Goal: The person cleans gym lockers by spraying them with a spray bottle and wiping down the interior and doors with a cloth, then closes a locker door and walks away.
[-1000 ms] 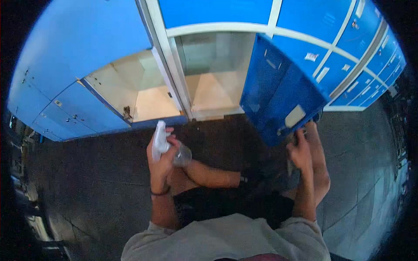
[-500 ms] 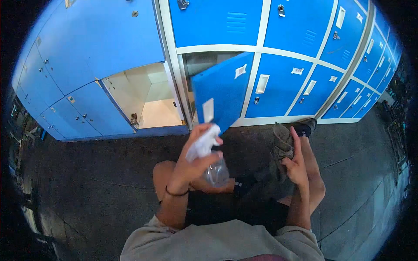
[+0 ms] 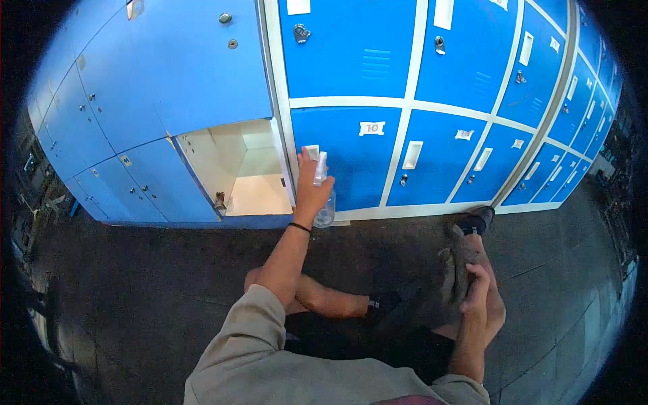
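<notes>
A clear spray bottle (image 3: 325, 210) with a white trigger head is in my left hand (image 3: 312, 189), which is up against the closed blue locker door (image 3: 358, 158) labelled 10, beside its white handle. My right hand (image 3: 477, 287) is closed round a grey-brown cloth (image 3: 464, 260) that hangs over my lower leg. Part of the cloth is hidden behind the fingers.
Left of the closed door is an open compartment (image 3: 260, 194) with pale walls. More blue lockers (image 3: 432, 165) run to the right. My bent legs and dark shoes (image 3: 477, 219) are on the dark floor (image 3: 169, 270) before the lockers.
The blue door has swung from open to closed. My left hand has moved forward to the door with the spray bottle. My right hand and the cloth have shifted slightly toward my body.
</notes>
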### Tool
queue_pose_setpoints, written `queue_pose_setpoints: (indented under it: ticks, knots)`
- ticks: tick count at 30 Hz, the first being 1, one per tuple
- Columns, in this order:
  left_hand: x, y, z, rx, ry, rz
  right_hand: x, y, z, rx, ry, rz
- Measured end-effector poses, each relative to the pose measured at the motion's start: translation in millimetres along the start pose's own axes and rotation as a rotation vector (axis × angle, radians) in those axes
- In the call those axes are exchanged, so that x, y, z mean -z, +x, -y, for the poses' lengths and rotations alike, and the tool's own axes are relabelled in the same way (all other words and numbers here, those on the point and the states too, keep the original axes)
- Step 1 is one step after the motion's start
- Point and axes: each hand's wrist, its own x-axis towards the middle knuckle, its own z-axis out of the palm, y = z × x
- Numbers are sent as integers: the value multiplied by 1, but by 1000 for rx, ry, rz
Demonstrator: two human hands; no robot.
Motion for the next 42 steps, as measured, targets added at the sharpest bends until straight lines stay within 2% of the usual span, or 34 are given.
queue_pose_setpoints:
  ticks: [3, 5, 7, 9, 10, 15, 18, 21, 23, 25, 26, 27, 28, 30, 31, 33, 35, 37, 39, 42]
  knots:
    - [-16, 5, 14, 24, -22, 53, -5, 6, -17, -8, 162, -22]
    - [-21, 5, 15, 78, 59, 99, -4, 11, -22, -19, 103, -21]
    - [-25, 5, 16, 179, -146, 81, 1, 9, -28, -42, 58, -42]
    - [-33, 4, 23, 200, -167, 81, 3, 12, -27, -71, 28, -77]
    - [-36, 5, 33, 157, -85, 80, 5, 13, -27, -84, 36, -83]
    - [-39, 8, 50, 222, -32, 128, 10, 18, -24, -83, 97, -136]
    - [-35, 8, 39, 266, -94, 100, 12, 10, -14, -15, 74, -209]
    - [-28, 10, 29, 290, -155, 93, 24, -5, 6, 255, 6, -423]
    - [-23, 12, 32, 310, -174, 105, 108, -3, 35, 303, 129, -130]
    - [-20, 17, 43, 302, -176, 85, 95, -40, 70, 496, 208, -175]
    - [-18, 21, 45, 308, -163, 84, 106, -56, 82, 570, 199, -313]
    - [-17, 24, 42, 313, -152, 83, 127, -69, 94, 642, 189, -453]
    - [-15, 27, 32, 309, -183, 46, 156, -82, 99, 679, 162, -501]
    - [-7, 33, 17, 279, 59, 59, 216, -115, 98, 744, 101, -603]
    - [-6, 35, 9, 261, 180, 62, 234, -132, 92, 712, 95, -575]
    - [-16, 36, -11, 242, 161, 33, 270, -164, 76, 653, 86, -507]
    - [-31, 42, -33, 172, 126, 70, 373, -170, 21, 655, -162, -879]
    - [-51, 47, -71, 93, 107, 163, 439, -186, -29, 779, -758, -1109]
    - [-85, 64, -82, 75, 36, 310, 451, -208, -57, 509, -1203, -1534]
    - [-146, 73, -121, -99, 68, 467, 477, -232, -93, 365, -2049, -1762]
